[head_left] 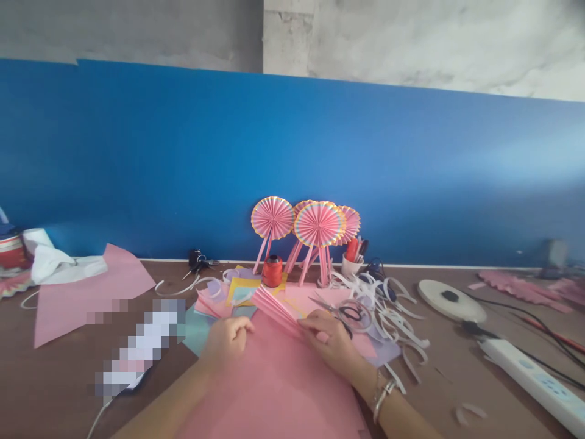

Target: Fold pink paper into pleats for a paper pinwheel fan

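Observation:
My right hand (329, 342) pinches the lower right end of a pleated strip of pink paper (275, 310), its folds slanting up to the left. Curled closed, my left hand (227, 340) is beside the strip, apart from it; whether anything is in its fingers is hidden. Under both hands lies a large pink sheet of paper (278, 390). Scissors (348, 313) with dark handles rest just beyond my right hand. Past the strip stands a red spool of thread (272, 271), with several round pleated paper fans (319, 224) upright behind it.
Curled white paper strips (388, 320) are heaped on the right. Farther right are a white power strip (539, 381), black cables and a round pale disc (450, 300). At left lie a pink sheet (91, 299) and a pixelated object (141, 347). A blue panel (183, 158) bounds the table.

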### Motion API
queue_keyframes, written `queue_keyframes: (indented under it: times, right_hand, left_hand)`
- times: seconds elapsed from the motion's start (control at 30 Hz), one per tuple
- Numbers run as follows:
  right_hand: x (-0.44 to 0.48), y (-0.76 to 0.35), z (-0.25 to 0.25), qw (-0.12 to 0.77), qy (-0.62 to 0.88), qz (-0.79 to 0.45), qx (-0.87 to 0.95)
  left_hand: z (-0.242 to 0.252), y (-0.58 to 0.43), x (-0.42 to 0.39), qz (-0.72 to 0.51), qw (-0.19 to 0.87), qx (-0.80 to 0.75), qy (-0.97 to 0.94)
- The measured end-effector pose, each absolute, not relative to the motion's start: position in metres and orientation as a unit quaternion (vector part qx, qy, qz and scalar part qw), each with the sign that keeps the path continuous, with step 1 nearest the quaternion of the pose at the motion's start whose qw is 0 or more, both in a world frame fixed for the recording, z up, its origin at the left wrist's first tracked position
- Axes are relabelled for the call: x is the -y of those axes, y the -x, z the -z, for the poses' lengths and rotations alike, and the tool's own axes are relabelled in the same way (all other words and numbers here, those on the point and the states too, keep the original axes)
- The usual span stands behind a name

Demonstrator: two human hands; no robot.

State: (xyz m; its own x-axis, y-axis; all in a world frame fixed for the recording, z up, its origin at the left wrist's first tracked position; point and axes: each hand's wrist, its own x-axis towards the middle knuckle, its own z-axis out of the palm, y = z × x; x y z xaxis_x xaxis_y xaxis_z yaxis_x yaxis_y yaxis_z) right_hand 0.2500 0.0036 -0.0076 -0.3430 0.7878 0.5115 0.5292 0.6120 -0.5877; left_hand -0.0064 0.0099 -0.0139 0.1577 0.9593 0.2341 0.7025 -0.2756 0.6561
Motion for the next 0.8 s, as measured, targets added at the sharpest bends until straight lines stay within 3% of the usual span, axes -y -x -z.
queue_keyframes:
  times: [0.17,0.3,0.43,0.57,0.67,0.8]
  right_hand:
    - [0.007,-0.238,0.005,0.42,0.368,-0.152,0.815]
    - [0.016,-0.23,0.003,0.344,0.345,-0.108,0.866]
    - [0.017,-0.226,0.003,0.304,0.336,-0.072,0.889]
    - [0.021,-0.228,0.002,0.341,0.302,0.029,0.89]
    - [0.027,-0.228,-0.002,0.398,0.292,0.105,0.863]
    - [0.026,-0.226,-0.003,0.369,0.341,0.177,0.846]
  left_hand:
    - [0.01,-0.021,-0.001,-0.382,0.526,-0.413,-0.638]
    - [0.003,-0.035,0.006,-0.467,0.546,-0.382,-0.582]
    - [0.007,-0.031,0.007,-0.488,0.407,-0.462,-0.619]
    - [0.011,-0.016,0.0,-0.514,0.098,-0.473,-0.709]
    - [0.006,-0.009,-0.002,-0.461,-0.117,-0.422,-0.772]
    - [0.005,-0.015,0.0,-0.349,-0.199,-0.386,-0.83]
